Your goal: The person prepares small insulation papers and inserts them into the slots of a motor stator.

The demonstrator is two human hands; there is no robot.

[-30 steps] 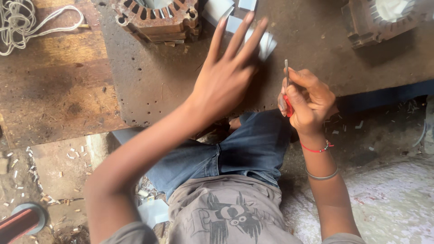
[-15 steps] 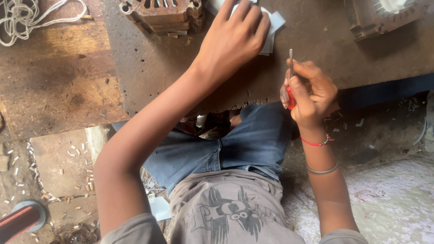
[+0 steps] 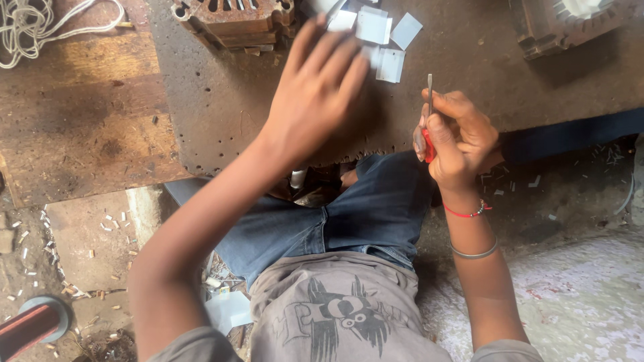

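Observation:
My left hand (image 3: 318,90) hovers blurred over the dark worn board (image 3: 221,100), fingers spread, its tips close to several small white paper slips (image 3: 382,40) lying there. It holds nothing that I can see. My right hand (image 3: 459,137) is at the board's near edge, closed around a red-handled tool (image 3: 427,137) whose thin metal blade (image 3: 430,90) points up. A red thread bracelet and a metal bangle are on that wrist.
A rusty motor stator (image 3: 235,20) sits at the board's far side, another metal housing (image 3: 570,23) at the top right. White cord (image 3: 40,30) lies on the wooden plank at left. Paper scraps litter the ground, and a copper wire spool (image 3: 33,325) is at bottom left.
My left hand has drawn back from the white slips toward me, uncovering them. The right hand has held the tool nearly still.

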